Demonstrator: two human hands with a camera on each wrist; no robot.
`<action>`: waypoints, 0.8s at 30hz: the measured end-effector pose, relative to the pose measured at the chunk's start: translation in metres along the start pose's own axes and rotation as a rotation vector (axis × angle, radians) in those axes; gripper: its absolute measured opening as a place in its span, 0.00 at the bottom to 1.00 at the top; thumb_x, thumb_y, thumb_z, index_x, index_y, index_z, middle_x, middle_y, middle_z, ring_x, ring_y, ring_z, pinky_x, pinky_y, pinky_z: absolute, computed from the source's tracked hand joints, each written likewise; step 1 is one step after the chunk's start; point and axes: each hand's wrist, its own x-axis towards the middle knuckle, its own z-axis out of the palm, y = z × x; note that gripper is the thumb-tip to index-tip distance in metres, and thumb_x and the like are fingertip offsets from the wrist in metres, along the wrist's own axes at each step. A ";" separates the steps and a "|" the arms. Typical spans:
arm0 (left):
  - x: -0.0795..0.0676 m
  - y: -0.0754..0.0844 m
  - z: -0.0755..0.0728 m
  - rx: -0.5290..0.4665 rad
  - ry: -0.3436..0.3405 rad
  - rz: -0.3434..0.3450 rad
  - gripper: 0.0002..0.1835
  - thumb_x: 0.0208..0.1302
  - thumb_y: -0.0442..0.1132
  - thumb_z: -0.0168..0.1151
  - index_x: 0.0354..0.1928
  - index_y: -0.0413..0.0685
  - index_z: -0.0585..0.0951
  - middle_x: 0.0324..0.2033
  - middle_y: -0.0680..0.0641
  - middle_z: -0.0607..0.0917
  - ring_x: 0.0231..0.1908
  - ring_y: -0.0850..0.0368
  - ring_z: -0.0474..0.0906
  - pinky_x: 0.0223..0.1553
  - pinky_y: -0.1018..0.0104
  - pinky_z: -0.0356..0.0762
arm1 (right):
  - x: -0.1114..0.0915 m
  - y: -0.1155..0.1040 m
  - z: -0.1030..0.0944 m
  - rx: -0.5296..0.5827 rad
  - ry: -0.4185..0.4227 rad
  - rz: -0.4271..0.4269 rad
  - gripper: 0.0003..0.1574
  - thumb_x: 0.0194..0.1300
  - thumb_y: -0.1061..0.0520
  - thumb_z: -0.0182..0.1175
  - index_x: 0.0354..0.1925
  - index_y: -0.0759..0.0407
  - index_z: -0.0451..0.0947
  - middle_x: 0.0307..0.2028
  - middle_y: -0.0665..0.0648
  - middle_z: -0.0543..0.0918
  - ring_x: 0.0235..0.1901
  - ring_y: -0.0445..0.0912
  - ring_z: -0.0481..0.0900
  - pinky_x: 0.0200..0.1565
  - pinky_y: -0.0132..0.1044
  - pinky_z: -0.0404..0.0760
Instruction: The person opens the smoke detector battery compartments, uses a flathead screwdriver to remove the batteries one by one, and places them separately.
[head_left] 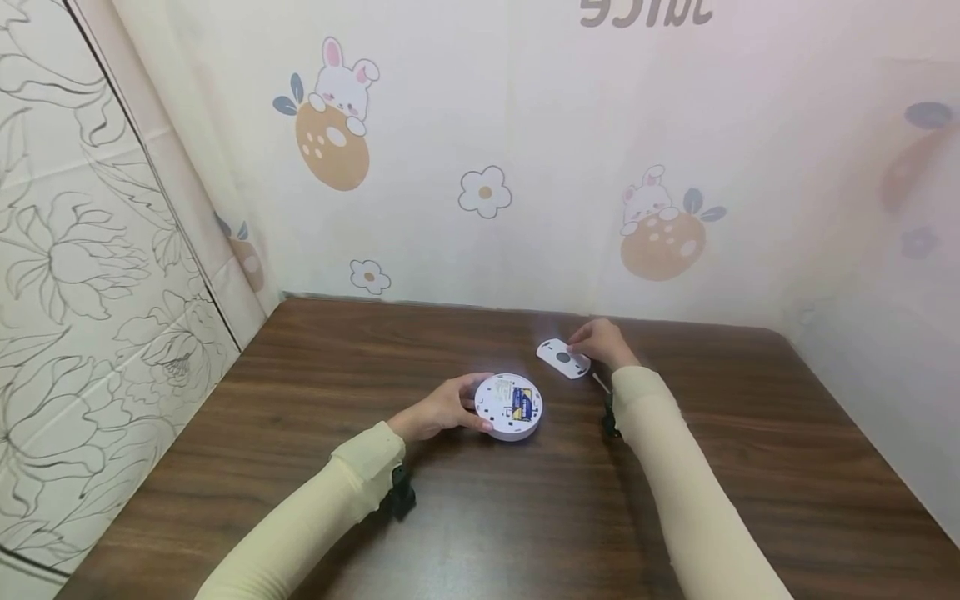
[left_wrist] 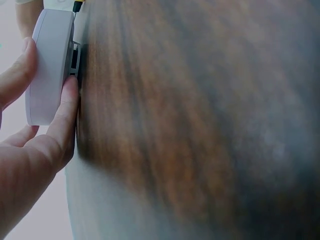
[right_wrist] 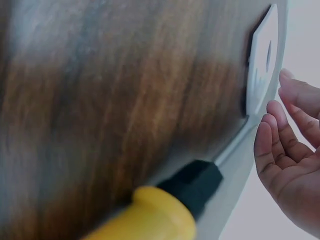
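My left hand [head_left: 446,407] grips a round white smoke detector [head_left: 495,422] by its edge, thumb on one side and fingers on the other. Its back faces up in the head view, with a blue and yellow battery [head_left: 522,405] showing. In the left wrist view the detector [left_wrist: 50,70] stands side-on between thumb and fingers, close to the tabletop. A flat white mounting plate [head_left: 553,353] with a dark round centre lies farther back. Over its right edge is my right hand [head_left: 603,342]; the right wrist view shows its fingers [right_wrist: 272,142] loosely bent, apart from the plate [right_wrist: 260,65].
A screwdriver with a yellow and black handle [right_wrist: 165,215] lies beside the plate, its shaft [head_left: 601,382] pointing at it; the right forearm partly covers it in the head view. The brown wooden table [head_left: 360,350] ends at a patterned curtain wall [head_left: 420,125].
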 end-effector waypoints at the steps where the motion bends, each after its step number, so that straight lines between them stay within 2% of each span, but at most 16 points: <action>1: 0.000 0.000 0.000 0.003 0.003 0.002 0.44 0.46 0.27 0.74 0.68 0.44 0.66 0.59 0.40 0.73 0.52 0.46 0.72 0.58 0.51 0.71 | 0.000 -0.001 0.000 -0.004 0.003 -0.014 0.14 0.58 0.61 0.65 0.40 0.72 0.82 0.39 0.68 0.84 0.43 0.61 0.78 0.49 0.52 0.77; 7: -0.001 -0.001 0.001 0.005 0.010 0.005 0.44 0.46 0.27 0.74 0.68 0.43 0.66 0.58 0.40 0.73 0.53 0.46 0.72 0.58 0.51 0.71 | -0.003 -0.009 -0.004 -0.014 -0.016 -0.058 0.15 0.58 0.62 0.66 0.41 0.72 0.81 0.38 0.67 0.84 0.41 0.60 0.79 0.47 0.51 0.79; 13: -0.001 0.001 0.001 0.018 0.021 -0.001 0.44 0.47 0.27 0.74 0.67 0.43 0.66 0.59 0.39 0.73 0.53 0.45 0.72 0.59 0.51 0.70 | -0.011 -0.018 -0.007 -0.012 -0.053 -0.089 0.18 0.58 0.62 0.65 0.45 0.73 0.79 0.41 0.68 0.83 0.42 0.59 0.79 0.47 0.50 0.80; 19: -0.001 0.001 0.001 0.018 0.012 0.007 0.44 0.46 0.27 0.74 0.68 0.41 0.65 0.59 0.38 0.73 0.53 0.45 0.72 0.59 0.51 0.70 | -0.028 -0.028 -0.010 0.013 -0.090 -0.094 0.21 0.59 0.61 0.66 0.48 0.73 0.78 0.41 0.66 0.81 0.42 0.57 0.78 0.45 0.47 0.81; 24: -0.002 0.000 0.002 0.003 0.017 0.000 0.44 0.47 0.28 0.75 0.68 0.42 0.65 0.59 0.39 0.72 0.54 0.45 0.71 0.60 0.50 0.69 | -0.044 -0.033 -0.012 0.022 -0.090 -0.086 0.19 0.60 0.63 0.65 0.48 0.73 0.78 0.40 0.65 0.81 0.41 0.56 0.77 0.44 0.46 0.80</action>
